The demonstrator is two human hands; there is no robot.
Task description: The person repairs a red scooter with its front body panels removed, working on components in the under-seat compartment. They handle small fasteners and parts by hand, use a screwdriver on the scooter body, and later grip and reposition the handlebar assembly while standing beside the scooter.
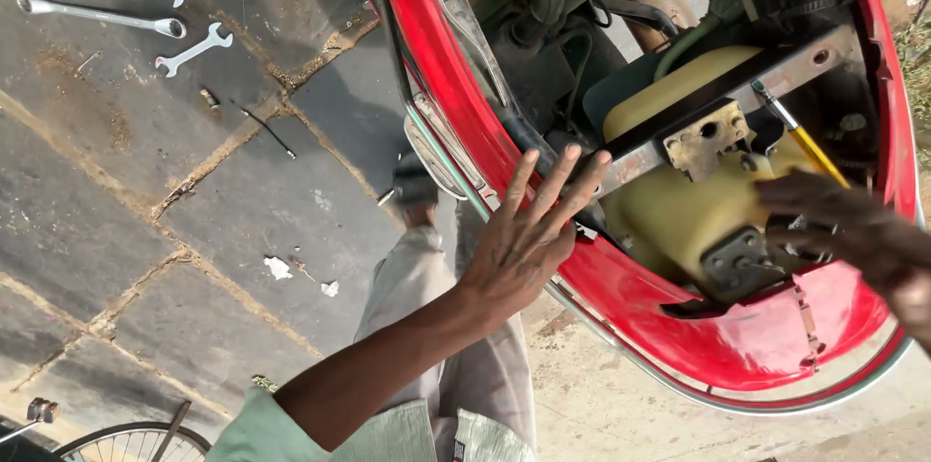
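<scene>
Head view: left hand (524, 244) fingers (567, 176) touching red scooter body (436, 55).

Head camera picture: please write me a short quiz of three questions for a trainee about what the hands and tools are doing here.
1. True or false: the left hand rests with spread fingers on the red body panel.
2. How many spanners lie on the stone floor?
A. one
B. three
C. five
3. Which colour is the tank beside the right hand?

Key:
1. True.
2. B.
3. Pale yellow; it sits under a rusty metal bracket, and a yellow-handled tool sticks in near it.
</scene>
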